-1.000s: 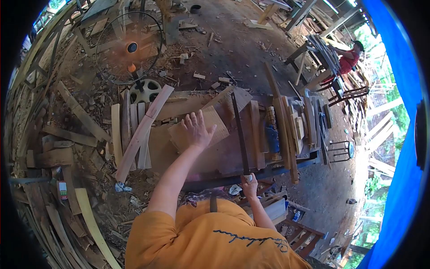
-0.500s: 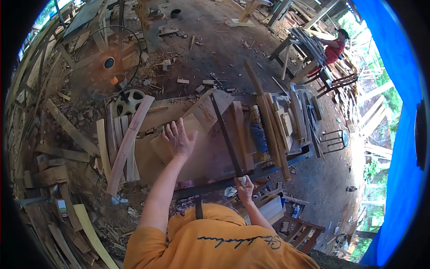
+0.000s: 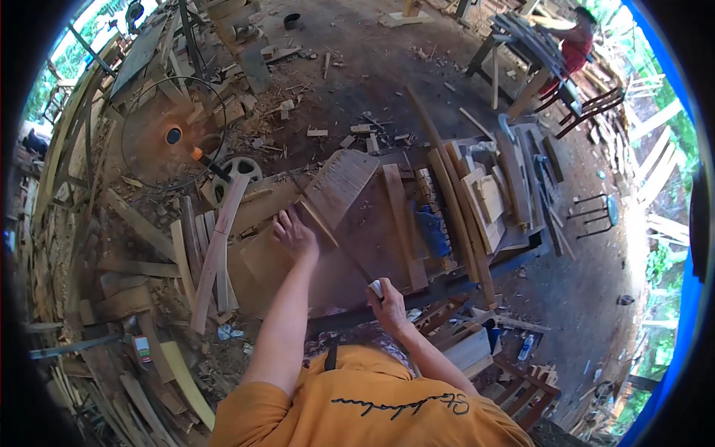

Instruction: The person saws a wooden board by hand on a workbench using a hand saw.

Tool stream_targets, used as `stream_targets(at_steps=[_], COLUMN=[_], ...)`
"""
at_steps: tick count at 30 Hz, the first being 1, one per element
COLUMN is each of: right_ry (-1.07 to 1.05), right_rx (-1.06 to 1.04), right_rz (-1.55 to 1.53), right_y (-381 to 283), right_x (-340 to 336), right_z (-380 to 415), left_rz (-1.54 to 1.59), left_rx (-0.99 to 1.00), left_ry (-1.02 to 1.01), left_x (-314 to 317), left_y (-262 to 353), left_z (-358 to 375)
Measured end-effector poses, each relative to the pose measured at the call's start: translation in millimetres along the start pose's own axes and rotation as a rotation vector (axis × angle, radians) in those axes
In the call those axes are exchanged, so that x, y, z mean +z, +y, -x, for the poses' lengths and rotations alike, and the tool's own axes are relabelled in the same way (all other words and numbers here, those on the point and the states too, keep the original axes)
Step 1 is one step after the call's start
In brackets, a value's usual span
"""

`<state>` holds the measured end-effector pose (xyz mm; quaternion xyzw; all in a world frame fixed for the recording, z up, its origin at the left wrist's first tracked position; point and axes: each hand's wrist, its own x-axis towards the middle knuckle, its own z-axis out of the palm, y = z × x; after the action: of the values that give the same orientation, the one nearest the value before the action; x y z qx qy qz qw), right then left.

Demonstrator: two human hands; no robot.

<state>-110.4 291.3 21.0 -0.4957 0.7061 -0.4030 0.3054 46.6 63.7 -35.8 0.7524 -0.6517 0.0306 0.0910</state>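
Note:
My left hand (image 3: 296,237) lies on a thin pale board (image 3: 257,257) on the workbench (image 3: 328,287), its fingers somewhat spread near the board's far edge. The fingers of my right hand (image 3: 388,309) are wrapped round the pale handle (image 3: 377,287) of a long, narrow, dark-bladed tool (image 3: 354,262). Its blade runs diagonally away to the left, turned nearly edge-on, and passes just right of my left hand. A light wooden edge shows beside the blade. Beyond it a wider grained board (image 3: 344,181) lies at an angle.
Wood planks (image 3: 402,216) and a blue cloth (image 3: 432,229) lie on the bench's right side. Curved wood strips (image 3: 216,257) lean at its left. A round fan (image 3: 175,135) stands far left. At a far table, a person in red (image 3: 575,48) works. A stool (image 3: 607,212) stands right.
My left hand has come down onto the board, its fingers less widely spread. The long blade has swung left and turned edge-on, and my right hand has moved slightly left with its handle.

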Motion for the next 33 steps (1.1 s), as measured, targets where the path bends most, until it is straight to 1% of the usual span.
stream_targets(at_steps=[1, 2, 3, 4, 5, 6, 8, 9, 10, 12, 13, 15, 17, 19, 21, 22, 23, 25, 27, 30, 31, 33], right_ry=[-0.007, -0.009, -0.007, -0.048, -0.092, -0.092, -0.16, -0.165, -0.172, -0.183, -0.174, -0.193, -0.205, -0.261, -0.286, -0.317, -0.321, -0.251, -0.205, -0.197, -0.186, -0.244], right_rx=[-0.06, -0.12, -0.102, -0.124, -0.143, -0.12, -0.076, -0.062, -0.046, -0.137, -0.134, -0.127, -0.131, -0.074, -0.035, -0.004, -0.004, -0.102, -0.11, -0.102, -0.097, 0.012], right_rz=[0.038, 0.077, 0.054, 0.096, 0.142, 0.132, 0.214, 0.276, 0.267, 0.376, 0.384, 0.354, 0.328, 0.296, 0.286, 0.271, 0.273, 0.248, 0.134, 0.07, 0.076, 0.127], right_y=[-0.7, -1.9, -5.2, -8.9, -9.8, -6.8, -2.0, -9.2, -14.9, -21.0, -20.7, -17.5, -18.1, -22.5, -20.2, -19.4, -16.5, -11.3, -11.3, -12.2, -13.4, -17.0], right_x=[1.5, 2.8, 0.2, -5.9, -11.7, -16.5, -22.8, -27.3, -30.2, -31.3, -27.4, -22.4, -22.4, -30.9, -33.4, -33.6, -27.4, -1.1, 21.1, 18.0, 7.1, -21.9], right_z=[-1.9, -2.8, -2.6, -2.8, -1.9, -0.2, -0.4, -6.6, -13.9, -26.8, -30.7, -31.0, -28.3, -18.9, -13.6, -12.6, -18.3, -42.0, -76.9, -74.5, -63.3, -27.4], left_rz=[0.05, 0.021, -0.003, -0.022, -0.032, -0.047, -0.012, 0.034, 0.021, -0.084, -0.094, -0.084, -0.082, -0.074, -0.064, -0.064, -0.071, -0.082, -0.129, -0.131, -0.123, -0.103], left_rx=[-0.012, -0.001, -0.019, -0.033, 0.003, 0.017, 0.071, 0.047, 0.053, 0.059, 0.065, 0.068, 0.069, 0.075, 0.09, 0.09, 0.091, 0.099, 0.076, 0.078, 0.088, 0.103], left_ry=[-0.083, -0.086, -0.048, -0.011, 0.062, 0.046, 0.096, 0.064, 0.051, 0.068, 0.054, 0.105, 0.082, 0.061, 0.112, 0.107, 0.1, 0.088, 0.057, 0.062, 0.062, 0.114], left_x=[-16.5, -29.0, -36.2, -35.7, -23.1, -17.7, -6.2, -13.8, -10.7, -8.7, -9.3, -11.4, -10.0, -11.8, -12.6, -11.7, -10.7, -10.2, -11.0, -10.2, -11.1, -13.2], left_y=[-0.5, 3.4, 11.0, 15.9, 10.6, 6.0, -2.0, 2.9, 1.6, -2.2, -2.0, 0.4, -1.8, -2.3, -0.3, -0.4, -0.7, -2.5, -1.5, -2.1, 0.3, 1.2], left_z=[-5.5, -5.2, -2.6, -1.8, -1.9, -2.0, -5.3, -5.7, -6.6, -5.8, -6.1, -6.0, -5.6, -6.3, -5.4, -6.0, -6.6, -6.0, -6.6, -6.7, -8.6, -7.4])
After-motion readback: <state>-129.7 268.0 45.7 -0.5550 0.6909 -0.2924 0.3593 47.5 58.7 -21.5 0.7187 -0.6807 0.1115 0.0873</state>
